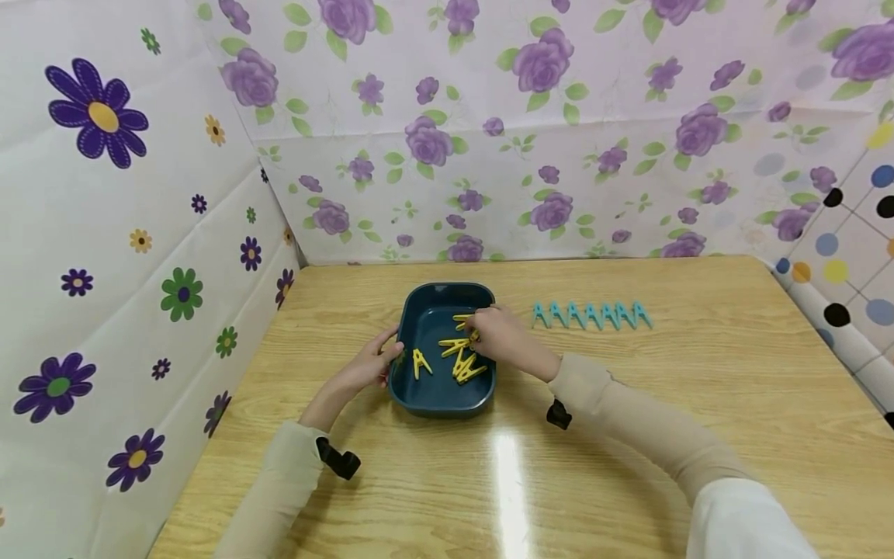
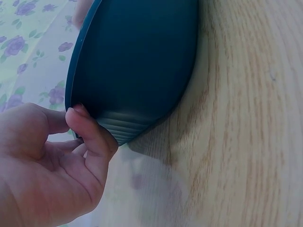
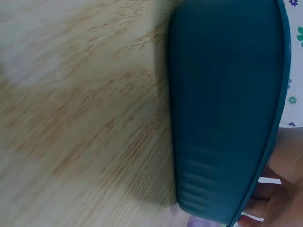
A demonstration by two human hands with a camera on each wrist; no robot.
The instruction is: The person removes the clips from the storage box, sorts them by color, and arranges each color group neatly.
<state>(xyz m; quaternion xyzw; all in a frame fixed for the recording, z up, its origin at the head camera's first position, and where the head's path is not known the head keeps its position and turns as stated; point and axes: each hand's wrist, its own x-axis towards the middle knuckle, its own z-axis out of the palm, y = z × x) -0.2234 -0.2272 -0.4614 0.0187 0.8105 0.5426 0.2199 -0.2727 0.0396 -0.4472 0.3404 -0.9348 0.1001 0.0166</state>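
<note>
Bright, even overhead light; a white glare streak lies on the tabletop (image 1: 512, 481); right wrist view is motion-blurred, shadows soft.

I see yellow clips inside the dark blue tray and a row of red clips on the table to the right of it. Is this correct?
Not quite. The row of clips on the table to the right of the dark blue tray is teal, not red, as the head view shows. The yellow clips are indeed inside the tray.
</note>
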